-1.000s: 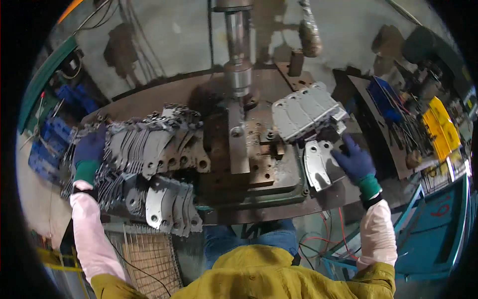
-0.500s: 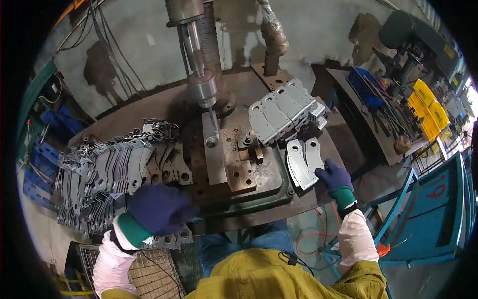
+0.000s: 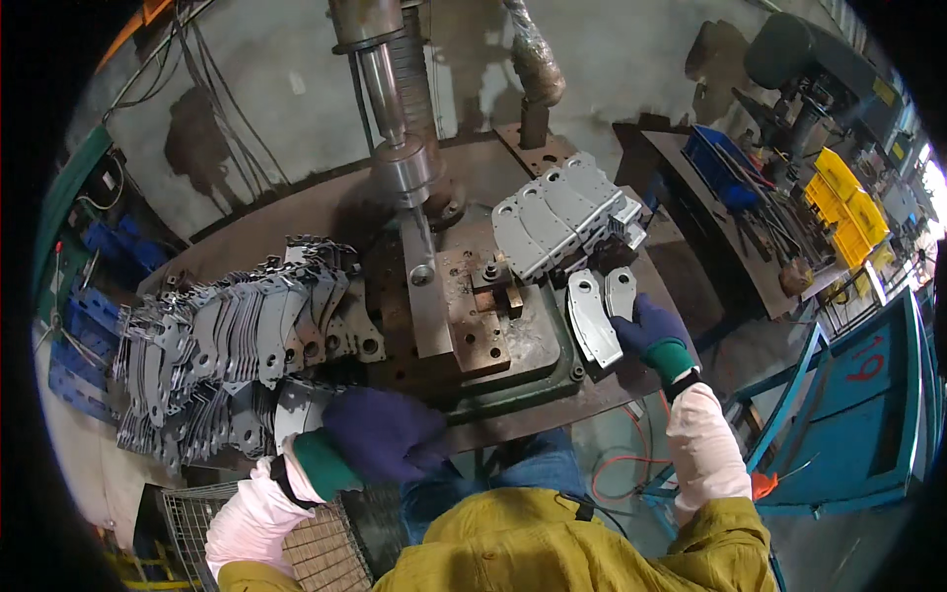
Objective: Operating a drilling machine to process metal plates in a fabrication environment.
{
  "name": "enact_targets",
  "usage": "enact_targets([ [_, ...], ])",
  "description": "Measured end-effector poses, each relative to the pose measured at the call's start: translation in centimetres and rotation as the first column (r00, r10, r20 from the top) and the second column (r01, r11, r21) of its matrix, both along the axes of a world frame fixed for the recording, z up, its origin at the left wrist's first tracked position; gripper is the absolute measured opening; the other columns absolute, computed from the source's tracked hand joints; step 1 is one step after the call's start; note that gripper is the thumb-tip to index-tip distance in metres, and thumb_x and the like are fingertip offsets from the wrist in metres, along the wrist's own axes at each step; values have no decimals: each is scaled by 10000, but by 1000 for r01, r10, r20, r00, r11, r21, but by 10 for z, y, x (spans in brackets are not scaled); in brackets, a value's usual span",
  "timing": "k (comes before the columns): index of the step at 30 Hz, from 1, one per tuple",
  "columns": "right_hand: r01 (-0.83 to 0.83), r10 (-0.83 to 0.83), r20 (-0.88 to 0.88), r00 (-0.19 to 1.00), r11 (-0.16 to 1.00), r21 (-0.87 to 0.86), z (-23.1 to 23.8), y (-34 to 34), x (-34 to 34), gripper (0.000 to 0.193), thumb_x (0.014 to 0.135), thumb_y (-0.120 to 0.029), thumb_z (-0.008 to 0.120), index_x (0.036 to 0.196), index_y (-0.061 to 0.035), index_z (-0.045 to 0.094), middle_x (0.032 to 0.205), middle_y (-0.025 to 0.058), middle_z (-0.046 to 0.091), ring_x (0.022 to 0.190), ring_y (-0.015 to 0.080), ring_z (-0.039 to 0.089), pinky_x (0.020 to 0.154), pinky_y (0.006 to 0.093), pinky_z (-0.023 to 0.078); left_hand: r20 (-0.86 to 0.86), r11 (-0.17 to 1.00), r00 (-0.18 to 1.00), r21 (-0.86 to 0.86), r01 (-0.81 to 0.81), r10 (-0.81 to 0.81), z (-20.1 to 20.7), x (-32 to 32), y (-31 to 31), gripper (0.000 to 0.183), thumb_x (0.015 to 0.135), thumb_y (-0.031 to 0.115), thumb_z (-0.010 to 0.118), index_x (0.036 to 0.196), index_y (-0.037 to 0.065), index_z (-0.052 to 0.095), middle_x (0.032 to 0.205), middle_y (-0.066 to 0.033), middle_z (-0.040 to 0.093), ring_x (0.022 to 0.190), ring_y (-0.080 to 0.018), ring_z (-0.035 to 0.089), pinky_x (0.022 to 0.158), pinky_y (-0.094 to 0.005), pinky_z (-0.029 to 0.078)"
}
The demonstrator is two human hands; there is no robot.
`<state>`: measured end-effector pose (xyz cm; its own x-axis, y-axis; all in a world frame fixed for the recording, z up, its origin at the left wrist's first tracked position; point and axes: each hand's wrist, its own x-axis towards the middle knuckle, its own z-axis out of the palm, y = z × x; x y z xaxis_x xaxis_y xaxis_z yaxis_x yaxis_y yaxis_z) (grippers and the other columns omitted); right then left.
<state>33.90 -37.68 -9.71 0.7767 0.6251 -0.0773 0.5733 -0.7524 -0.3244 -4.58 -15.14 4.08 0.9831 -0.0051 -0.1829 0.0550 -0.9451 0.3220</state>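
Observation:
My right hand [image 3: 651,328], in a dark blue glove, grips the lower right side of a curved grey metal plate [image 3: 619,286]. A similar plate [image 3: 592,321] lies beside it on the right of the table. My left hand [image 3: 385,432], also gloved, is at the table's front edge; motion smears its fingers, so any hold is hidden. Next to its wrist a light grey plate [image 3: 294,409] shows partly. Many thin curved plates [image 3: 232,335] are piled at the left. A flat bar [image 3: 426,306] rests on the drilled steel fixture [image 3: 478,340] under the machine spindle [image 3: 404,170].
Behind my right hand, more curved plates [image 3: 557,217] stand in a row. A side bench [image 3: 730,237] carries a blue bin [image 3: 725,168] and a yellow bin [image 3: 843,212]. A blue metal frame [image 3: 858,395] stands at right, a wire basket [image 3: 321,543] below the table at left.
My left hand has moved right, away from the piled plates, toward the table's front middle. My right hand has shifted up and left, onto the right-hand plate.

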Motion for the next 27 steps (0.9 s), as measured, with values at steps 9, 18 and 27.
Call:
enact_targets([
  [9, 120, -118, -211, 970, 993, 0, 38, 0, -8, 593, 738, -522, 707, 1154, -100, 721, 1080, 170, 751, 1006, 358, 717, 898, 448, 547, 39, 994, 998, 89, -59, 56, -8, -32, 1, 347, 937, 475, 607, 840, 148, 671, 748, -97, 669, 627, -353, 667, 523, -492, 508],
  [18, 383, -18, -558, 830, 746, 545, 48, -44, -7, 488, 885, -164, 713, 1293, 88, 624, 1023, 88, 728, 851, 135, 669, 766, 276, 540, 202, 910, 962, -405, -87, 182, -25, -30, -15, 258, 956, 394, 641, 972, 145, 706, 795, -81, 699, 694, -329, 698, 596, -442, 541],
  [27, 195, 421, -616, 666, 699, 688, 122, 39, -176, 556, 953, -71, 671, 1482, -13, 514, 1023, 12, 684, 877, 98, 618, 836, 263, 506, 149, 195, 810, -980, 43, 568, -109, 46, -81, 459, 1029, 269, 615, 1422, 54, 522, 1327, -82, 605, 1178, -192, 565, 991, -347, 477],
])
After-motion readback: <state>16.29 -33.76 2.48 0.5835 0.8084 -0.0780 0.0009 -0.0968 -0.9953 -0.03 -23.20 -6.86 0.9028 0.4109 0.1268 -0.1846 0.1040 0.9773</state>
